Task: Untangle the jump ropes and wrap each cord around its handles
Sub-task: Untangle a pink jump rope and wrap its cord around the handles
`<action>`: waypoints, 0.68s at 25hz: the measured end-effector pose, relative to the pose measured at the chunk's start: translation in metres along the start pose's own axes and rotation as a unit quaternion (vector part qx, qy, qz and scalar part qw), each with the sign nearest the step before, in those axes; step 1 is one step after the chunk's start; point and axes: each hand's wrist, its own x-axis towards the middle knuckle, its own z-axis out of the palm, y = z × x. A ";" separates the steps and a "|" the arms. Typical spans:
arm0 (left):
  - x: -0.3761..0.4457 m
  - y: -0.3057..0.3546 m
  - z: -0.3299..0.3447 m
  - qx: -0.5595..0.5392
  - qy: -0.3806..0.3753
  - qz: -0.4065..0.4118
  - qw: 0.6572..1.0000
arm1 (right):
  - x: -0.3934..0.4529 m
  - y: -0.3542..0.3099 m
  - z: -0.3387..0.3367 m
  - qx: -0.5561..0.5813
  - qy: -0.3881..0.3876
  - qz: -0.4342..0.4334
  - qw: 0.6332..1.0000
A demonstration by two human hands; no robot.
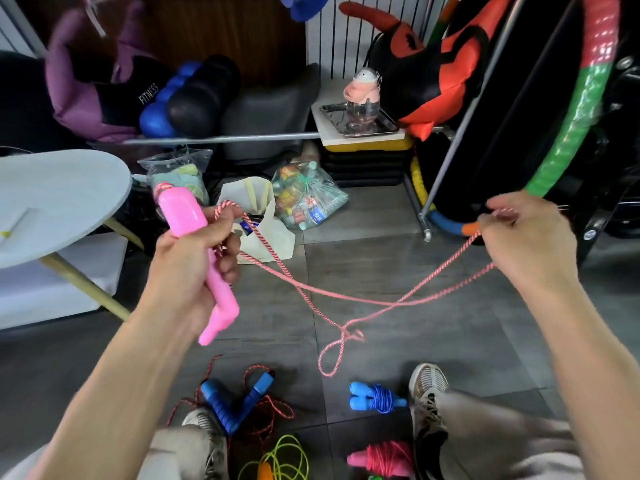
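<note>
My left hand [194,258] grips the two pink handles [187,216] of a jump rope, held together and pointing up and away. Its pink-and-white cord [311,292] runs from the handles' top across to my right hand [530,237], which pinches the cord at the right. Between the hands the cord sags and carries a small knot with a hanging loop [343,341]. On the floor lie a blue-handled rope [239,400] with loose red cord, a wrapped blue rope [377,400], a wrapped pink rope [384,459] and a yellow-green cord [287,459].
A round grey table [59,202] stands at the left. Plastic bags [304,195] and a cream tote [263,226] sit on the tiled floor ahead. A hula hoop [575,109] leans at the right by a metal rack [450,168]. My shoes [429,403] flank the ropes.
</note>
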 end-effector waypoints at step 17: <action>0.000 -0.005 0.012 0.041 0.029 0.039 0.998 | -0.058 -0.048 0.044 0.422 -0.284 0.116 0.853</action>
